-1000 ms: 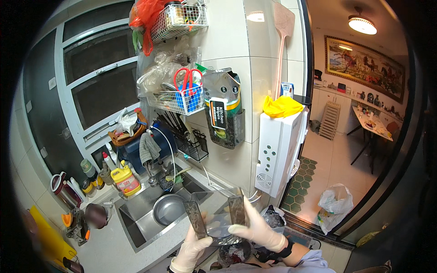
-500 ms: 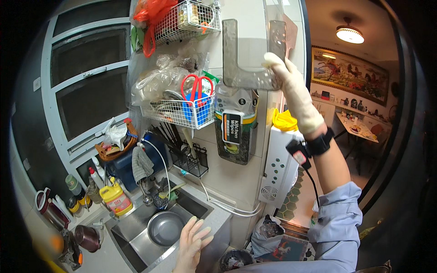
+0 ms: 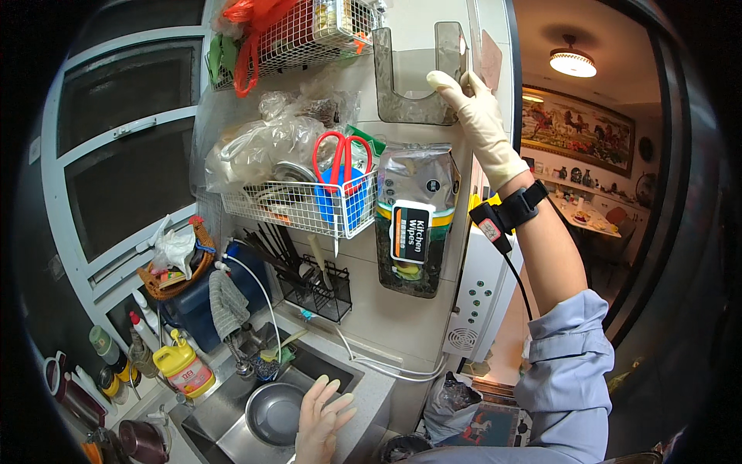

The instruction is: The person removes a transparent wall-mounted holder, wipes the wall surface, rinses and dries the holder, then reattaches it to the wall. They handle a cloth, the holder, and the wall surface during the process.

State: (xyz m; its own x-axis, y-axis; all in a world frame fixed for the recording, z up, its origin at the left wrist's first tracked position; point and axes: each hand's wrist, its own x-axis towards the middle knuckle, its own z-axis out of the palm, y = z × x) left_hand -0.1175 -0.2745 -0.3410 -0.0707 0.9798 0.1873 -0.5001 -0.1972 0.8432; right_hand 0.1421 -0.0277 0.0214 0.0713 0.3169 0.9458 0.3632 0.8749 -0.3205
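High on the tiled wall, my gloved right hand (image 3: 475, 116) grips the right side of a smoky translucent plastic holder (image 3: 390, 85) with a U-shaped cutout, held upright against or very near the tiles. Just below it hangs a silver and dark wipes pack (image 3: 417, 174) in a similar holder. My gloved left hand (image 3: 321, 421) is low, near the sink's front edge, fingers apart and empty. Behind it, a grey round bowl (image 3: 274, 417) sits in the steel sink (image 3: 216, 414).
Wire baskets (image 3: 286, 209) hold red scissors (image 3: 336, 158) and bags. A black utensil rack (image 3: 332, 305) hangs below. A white appliance (image 3: 475, 309) is beside the doorway. Bottles (image 3: 185, 371) crowd the counter. A dining table (image 3: 587, 220) shows through the doorway.
A second ago both hands held the plastic holder low over the counter. My right hand has raised it up the wall, inching higher since half a second ago; my left hand has let go.
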